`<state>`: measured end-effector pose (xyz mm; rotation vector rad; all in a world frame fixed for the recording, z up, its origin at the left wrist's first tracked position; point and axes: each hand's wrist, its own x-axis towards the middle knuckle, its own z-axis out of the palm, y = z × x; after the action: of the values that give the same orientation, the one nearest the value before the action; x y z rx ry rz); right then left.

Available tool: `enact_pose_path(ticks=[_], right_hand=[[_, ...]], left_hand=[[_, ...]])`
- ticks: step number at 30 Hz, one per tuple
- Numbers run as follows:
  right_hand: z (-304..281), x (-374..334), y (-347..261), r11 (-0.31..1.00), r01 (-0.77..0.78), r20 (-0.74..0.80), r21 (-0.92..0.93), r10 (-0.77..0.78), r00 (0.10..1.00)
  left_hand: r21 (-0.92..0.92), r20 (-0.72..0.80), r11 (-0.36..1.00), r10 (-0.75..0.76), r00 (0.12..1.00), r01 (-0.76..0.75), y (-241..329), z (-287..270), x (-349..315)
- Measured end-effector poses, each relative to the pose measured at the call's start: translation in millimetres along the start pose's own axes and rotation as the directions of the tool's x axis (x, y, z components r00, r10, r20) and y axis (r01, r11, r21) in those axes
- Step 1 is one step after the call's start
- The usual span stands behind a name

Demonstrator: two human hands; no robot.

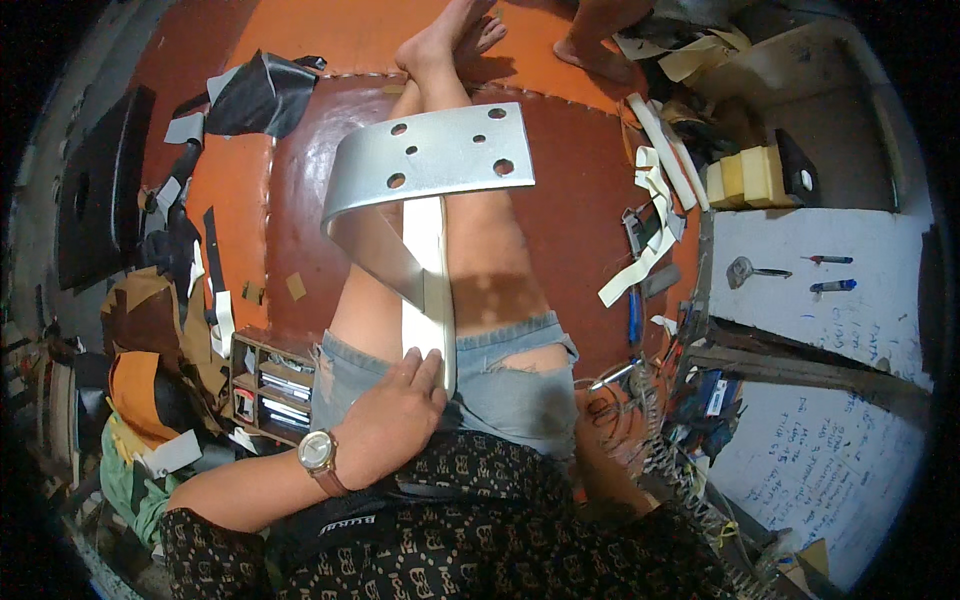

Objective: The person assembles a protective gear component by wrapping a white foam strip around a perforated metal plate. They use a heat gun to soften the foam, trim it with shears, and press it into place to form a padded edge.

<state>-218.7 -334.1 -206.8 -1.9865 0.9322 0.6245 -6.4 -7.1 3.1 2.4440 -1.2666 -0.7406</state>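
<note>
My left hand (397, 400) lies on my lap with its fingers stretched flat on the near end of a long white strip (423, 320) with a cream edge. The strip runs away from me between my thighs. Above it rises a wide silvery metal band (440, 150), bent round in a curve, with several round holes in its flat far end. Whether the band is fastened to the strip, I cannot tell. On the right, my right arm (605, 475) reaches down beside the denim shorts, near dark loops and coiled wires; its fingers are hidden in shadow.
A small wooden rack (270, 385) stands left of my hip. Black material scraps (262, 95) lie at the far left. Cream strips (640, 250), a white tube (665, 150) and yellow foam blocks (745, 178) are on the right, by a written-on white board (800, 450). Another person's foot (595, 60) is at the far edge.
</note>
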Motion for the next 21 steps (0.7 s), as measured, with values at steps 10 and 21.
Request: enact_pose_path(ticks=[10,21], right_hand=[[9,7,1,0.989,-0.022,0.003,0.144,0.022,1.000],[-74,32,-18,0.982,0.163,-0.098,0.100,-0.153,0.983]], left_hand=[[-0.023,-0.088,0.999,-0.051,0.995,0.049,7,13,-2],[-0.153,-0.109,0.983,-0.114,0.987,0.096,7,22,0]])
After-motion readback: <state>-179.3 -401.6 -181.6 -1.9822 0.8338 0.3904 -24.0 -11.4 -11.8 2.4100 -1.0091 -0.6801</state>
